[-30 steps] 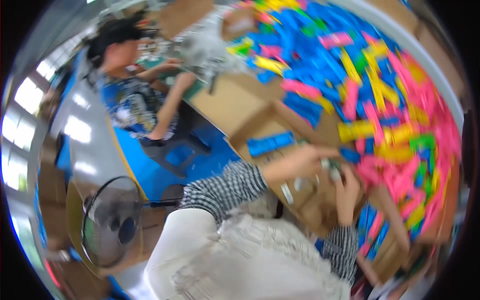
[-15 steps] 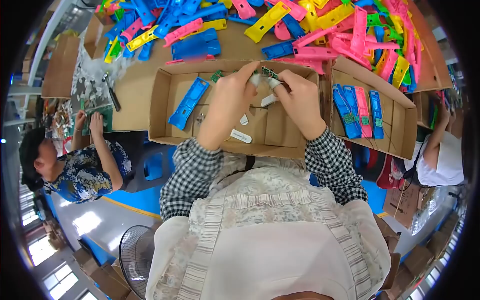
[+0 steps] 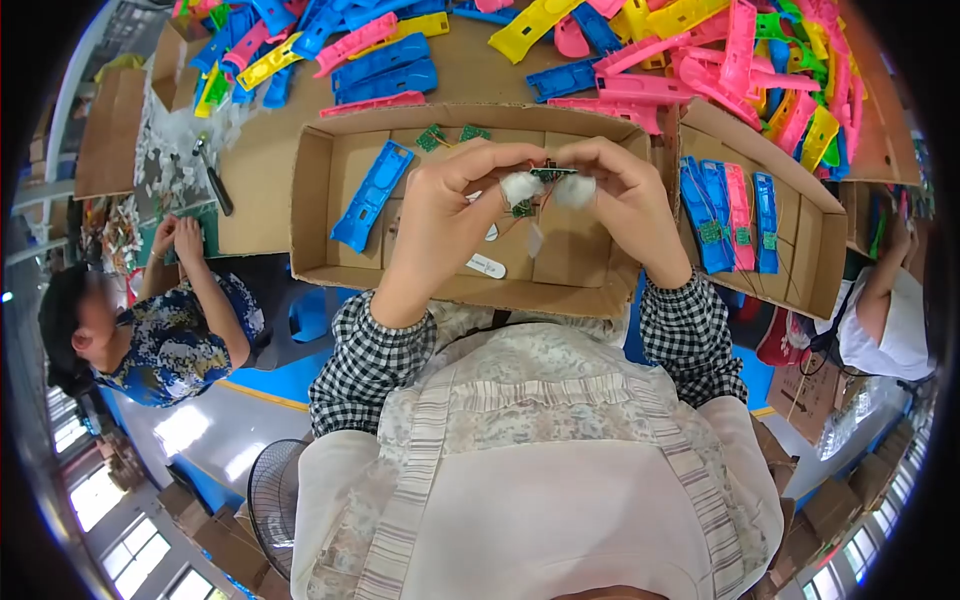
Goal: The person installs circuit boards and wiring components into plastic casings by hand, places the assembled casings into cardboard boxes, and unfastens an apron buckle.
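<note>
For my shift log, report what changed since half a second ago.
The left hand and right hand have drawn back toward the body, a circuit board held between them. The blue shell stays in the cardboard box, four shells in the neighbouring box.

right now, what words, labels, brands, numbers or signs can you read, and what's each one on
Nothing is legible.
White, rounded plastic strip in the open brown cardboard box: dark print, too small to read.
Brown cardboard piece, lower right: dark marks, too blurred to read.
</note>
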A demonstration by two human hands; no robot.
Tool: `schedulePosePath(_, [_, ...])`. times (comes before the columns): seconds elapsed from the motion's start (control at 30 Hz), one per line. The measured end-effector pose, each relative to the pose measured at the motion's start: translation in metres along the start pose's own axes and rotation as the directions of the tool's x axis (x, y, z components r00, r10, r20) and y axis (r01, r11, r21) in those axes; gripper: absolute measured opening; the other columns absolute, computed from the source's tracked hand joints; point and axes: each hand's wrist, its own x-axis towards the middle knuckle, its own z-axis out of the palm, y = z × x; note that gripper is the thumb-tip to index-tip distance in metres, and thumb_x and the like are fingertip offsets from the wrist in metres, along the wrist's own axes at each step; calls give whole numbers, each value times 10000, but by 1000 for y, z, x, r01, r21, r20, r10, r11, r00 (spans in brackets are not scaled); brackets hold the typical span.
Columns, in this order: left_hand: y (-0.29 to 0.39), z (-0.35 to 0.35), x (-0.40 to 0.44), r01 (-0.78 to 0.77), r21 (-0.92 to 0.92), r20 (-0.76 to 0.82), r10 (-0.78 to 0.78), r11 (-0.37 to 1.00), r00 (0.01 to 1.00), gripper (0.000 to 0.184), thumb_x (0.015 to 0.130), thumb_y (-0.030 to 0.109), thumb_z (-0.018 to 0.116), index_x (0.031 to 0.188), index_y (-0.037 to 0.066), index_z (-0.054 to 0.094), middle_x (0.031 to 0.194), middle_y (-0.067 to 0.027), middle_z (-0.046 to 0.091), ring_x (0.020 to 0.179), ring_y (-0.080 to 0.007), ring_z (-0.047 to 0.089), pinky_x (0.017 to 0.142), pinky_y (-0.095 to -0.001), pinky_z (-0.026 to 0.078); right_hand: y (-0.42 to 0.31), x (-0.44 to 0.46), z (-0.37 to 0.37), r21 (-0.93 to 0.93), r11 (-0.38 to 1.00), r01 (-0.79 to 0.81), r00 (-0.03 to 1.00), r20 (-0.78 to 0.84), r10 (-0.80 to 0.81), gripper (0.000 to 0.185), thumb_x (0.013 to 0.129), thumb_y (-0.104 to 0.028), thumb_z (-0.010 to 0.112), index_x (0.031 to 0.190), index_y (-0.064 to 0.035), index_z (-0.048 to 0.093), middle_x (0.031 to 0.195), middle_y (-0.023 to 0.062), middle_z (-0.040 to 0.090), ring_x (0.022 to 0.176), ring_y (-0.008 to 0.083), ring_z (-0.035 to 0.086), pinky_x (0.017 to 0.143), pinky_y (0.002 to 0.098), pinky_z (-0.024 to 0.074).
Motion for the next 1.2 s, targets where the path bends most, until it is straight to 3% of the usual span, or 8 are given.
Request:
schedulePosePath(0.6, [-7,14,9,-24,-93,-127,12,995,992,219,829,-64,563,1027,-9,639,1005,-47,625,903,-102,595,746,-221,482,9,2,-1,88,996,-5,986,-163,20,99,863,-10,570,954,26,580,911,83,600,773,144,605,729,268,491])
schedulePosePath(0.67, [-2,4,22,-94,-40,-55,91,995,994,224,822,-58,565,1026,-6,641,1012,-48,626,908,-116,598,758,-234,486,0,1,-20,-357,891,280,951,-25,-309,99,864,-48,577,947,6,583,958,116,576,782,195,604,769,311,485])
schedulePosePath(0.73, [3,-11,49,29,-308,-91,-60,951,994,255,823,-2,569,1073,6,622,1070,-64,616,943,-140,600,778,-253,487,-17,-4,-28,-380,842,382,914,22,-404,120,867,-87,576,958,-11,560,976,141,559,792,253,621,808,364,488])
schedulePosePath(0.8, [-8,-30,97,72,193,-64,-61,979,996,305,850,93,586,1144,15,570,1149,-110,586,999,-166,589,795,-280,489,-25,-14,-28,407,888,216,973,-20,-228,163,862,-77,592,988,16,548,947,127,603,835,216,633,747,309,508])
schedulePosePath(0.97, [-92,-1,204,-135,775,-32,252,617,967,526,798,357,665,1169,15,515,1148,-181,568,975,-286,597,777,-395,489,-19,-16,-16,206,979,-11,996,92,-8,117,838,21,559,954,30,553,889,108,554,785,193,635,622,299,547])
schedulePosePath(1.03, [-85,9,214,23,907,-26,1,420,1000,500,756,353,690,1115,41,538,1068,-191,580,981,-325,583,778,-424,492,-19,-17,-19,150,988,29,997,69,-39,120,829,39,557,950,37,563,881,106,560,772,186,629,606,291,542])
schedulePosePath(1.17, [-88,-10,196,-215,719,-54,362,660,931,442,777,291,671,1091,23,516,1003,-180,597,894,-314,614,721,-429,506,-20,-17,-33,182,983,-28,976,-208,66,123,841,43,537,960,40,567,842,100,599,660,164,616,573,268,527])
schedulePosePath(1.2, [-95,-18,192,-62,159,-113,81,985,990,351,828,213,615,1099,23,499,916,-155,613,779,-285,638,648,-409,523,-19,-13,-38,184,981,-60,961,-255,106,122,850,31,535,967,39,566,833,98,608,648,163,619,573,262,524])
